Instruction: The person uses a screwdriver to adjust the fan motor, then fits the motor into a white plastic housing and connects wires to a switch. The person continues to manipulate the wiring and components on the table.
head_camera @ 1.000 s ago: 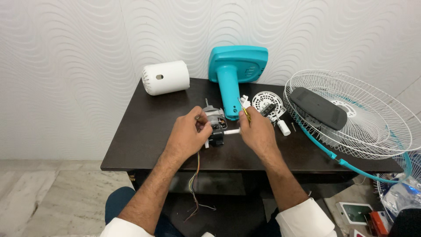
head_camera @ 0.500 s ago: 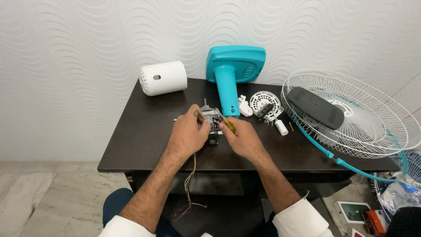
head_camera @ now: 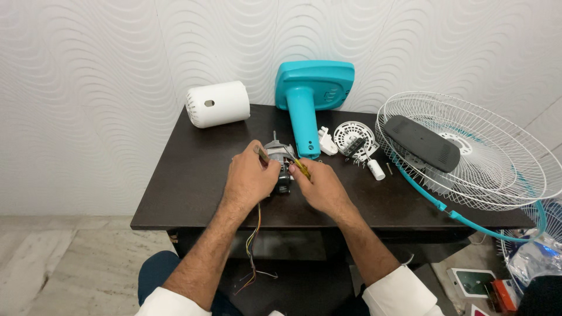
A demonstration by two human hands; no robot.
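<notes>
Both your hands on the fan motor (head_camera: 280,159), mid-table, just at 6 o'clock of the teal fan base (head_camera: 312,96).

Since a second ago your right hand (head_camera: 320,186) came in from 3 o'clock and closed up to the motor; its fingers are curled around a yellow-handled screwdriver (head_camera: 301,168) angled at the motor. Your left hand (head_camera: 250,178) stays wrapped over the motor's left side, fingers bent, a thin rod (head_camera: 261,154) sticking up by the thumb. Coloured wires (head_camera: 253,237) hang off the table edge (head_camera: 193,219) at 6 o'clock.
</notes>
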